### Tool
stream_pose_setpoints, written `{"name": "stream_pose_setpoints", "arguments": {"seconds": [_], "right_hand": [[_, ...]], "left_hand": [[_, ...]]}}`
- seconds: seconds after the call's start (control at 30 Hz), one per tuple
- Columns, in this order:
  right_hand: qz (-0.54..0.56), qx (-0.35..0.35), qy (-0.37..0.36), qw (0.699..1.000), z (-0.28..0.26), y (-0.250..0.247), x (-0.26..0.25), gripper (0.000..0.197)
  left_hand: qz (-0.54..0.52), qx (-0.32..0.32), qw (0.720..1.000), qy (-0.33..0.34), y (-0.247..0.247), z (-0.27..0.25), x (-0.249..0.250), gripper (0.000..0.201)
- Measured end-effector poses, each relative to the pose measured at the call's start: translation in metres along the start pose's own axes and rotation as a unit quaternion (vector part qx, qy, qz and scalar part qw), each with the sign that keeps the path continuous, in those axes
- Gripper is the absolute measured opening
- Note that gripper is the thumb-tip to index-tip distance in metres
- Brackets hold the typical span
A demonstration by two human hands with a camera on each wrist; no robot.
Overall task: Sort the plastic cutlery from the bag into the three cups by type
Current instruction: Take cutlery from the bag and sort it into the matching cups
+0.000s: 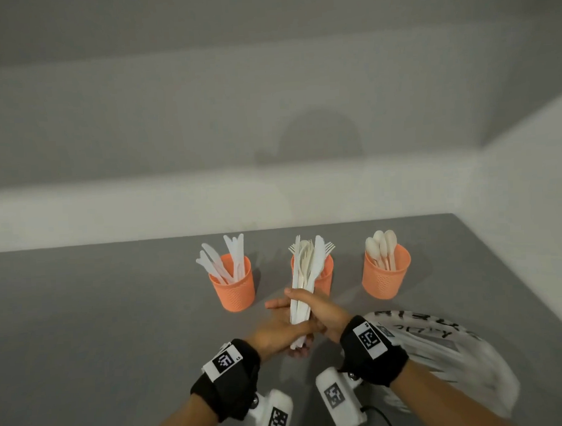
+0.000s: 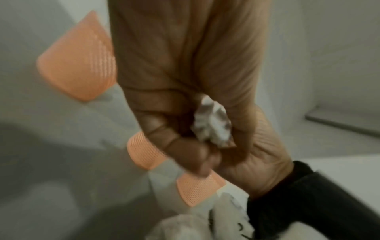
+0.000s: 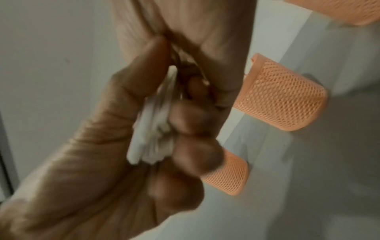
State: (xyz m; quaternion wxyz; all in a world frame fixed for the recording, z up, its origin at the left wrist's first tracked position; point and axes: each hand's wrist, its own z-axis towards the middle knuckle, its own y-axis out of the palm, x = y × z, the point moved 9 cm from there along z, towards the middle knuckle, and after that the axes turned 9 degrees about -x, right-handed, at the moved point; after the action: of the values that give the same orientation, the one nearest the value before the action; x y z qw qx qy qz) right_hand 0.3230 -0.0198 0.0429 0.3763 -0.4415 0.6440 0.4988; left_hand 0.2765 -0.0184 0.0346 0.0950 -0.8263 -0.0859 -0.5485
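Main risk: the mixed bundle (image 1: 303,286) fans out or drops a piece when one item gets pulled, since forks, knives and spoons are jammed together and tines may snag. Second risk: bundle heads sit right in front of the middle cup (image 1: 326,277), so a careless tip could dump a knife in with the wrong type or knock the cup over.

Right hand (image 1: 322,311) is wrapped over the bundle's handles, fingers curled around them. Left hand (image 1: 280,330) sits underneath with fingers closed on the handle ends; the left wrist view shows white ends poking from its fist.

Bundle: thin white and cream plastic, held upright, heads up, just beyond the hands. Left cup (image 1: 234,289), ahead-left of the hands, holds knives. Right cup (image 1: 385,276), ahead-right, holds spoons. Middle cup's contents are hidden behind the bundle. Bag (image 1: 440,350) lies crumpled just right of the right wrist, white with dark print.
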Motion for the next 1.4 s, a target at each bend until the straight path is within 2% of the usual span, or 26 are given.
{"name": "stream_pose_setpoints", "arguments": {"seconds": [0.1,0.13,0.2,0.27,0.3,0.37,0.5,0.57,0.7,0.87,0.97,1.17,1.23,1.3,1.37,1.4], "right_hand": [[0.03,0.097,-0.013,0.995,0.007,-0.018,0.002,0.021],[0.055,0.131,-0.028,0.99,0.009,-0.028,0.004,0.017],[0.084,0.183,-0.053,0.978,0.009,-0.045,0.005,0.011],[0.047,0.22,-0.048,0.973,0.01,-0.055,0.01,0.014],[0.024,0.229,-0.043,0.972,0.01,-0.056,0.012,0.016],[-0.016,0.24,-0.04,0.97,0.015,-0.054,0.016,0.02],[-0.106,0.218,-0.083,0.967,0.024,-0.037,0.007,0.008],[-0.137,0.204,-0.101,0.964,0.026,-0.029,0.003,0.023],[-0.172,0.201,-0.114,0.958,0.027,-0.021,0.004,0.034],[-0.178,0.177,-0.155,0.955,0.024,-0.015,-0.001,0.04],[-0.165,0.168,-0.165,0.958,0.025,-0.017,0.002,0.038],[-0.137,0.138,-0.176,0.965,0.027,-0.018,-0.001,0.035],[-0.119,0.121,-0.182,0.969,0.028,-0.016,-0.003,0.032],[-0.106,0.128,-0.151,0.975,0.031,-0.019,0.001,0.028],[-0.083,0.164,-0.088,0.979,0.031,-0.029,0.013,0.019],[-0.054,0.167,-0.063,0.983,0.03,-0.032,0.019,0.021]], "left_hand": [[0.054,-0.063,0.996,-0.028,-0.006,-0.007,-0.001,0.013],[0.065,-0.058,0.995,-0.038,-0.014,-0.008,-0.001,0.017],[0.106,0.034,0.993,-0.034,-0.042,-0.009,0.002,0.023],[0.125,0.159,0.979,0.014,-0.073,-0.012,0.013,0.019],[0.116,0.195,0.973,0.046,-0.082,-0.012,0.019,0.015],[0.091,0.217,0.967,0.095,-0.087,-0.011,0.029,0.01],[0.067,0.248,0.957,0.133,-0.09,-0.003,0.039,0.02],[0.065,0.277,0.949,0.137,-0.095,0.001,0.038,0.024],[0.085,0.317,0.936,0.128,-0.101,0.002,0.038,0.028],[0.173,0.33,0.921,0.112,-0.095,0.003,0.045,0.012],[0.216,0.348,0.905,0.111,-0.094,0.003,0.05,0.011],[0.178,0.361,0.907,0.12,-0.102,0.005,0.049,0.01],[0.168,0.381,0.9,0.131,-0.109,0.001,0.051,0.021],[0.135,0.406,0.893,0.142,-0.118,-0.009,0.054,0.02],[0.052,0.421,0.889,0.17,-0.13,-0.017,0.054,0.015],[0.006,0.428,0.885,0.181,-0.136,-0.02,0.052,0.015]]}}
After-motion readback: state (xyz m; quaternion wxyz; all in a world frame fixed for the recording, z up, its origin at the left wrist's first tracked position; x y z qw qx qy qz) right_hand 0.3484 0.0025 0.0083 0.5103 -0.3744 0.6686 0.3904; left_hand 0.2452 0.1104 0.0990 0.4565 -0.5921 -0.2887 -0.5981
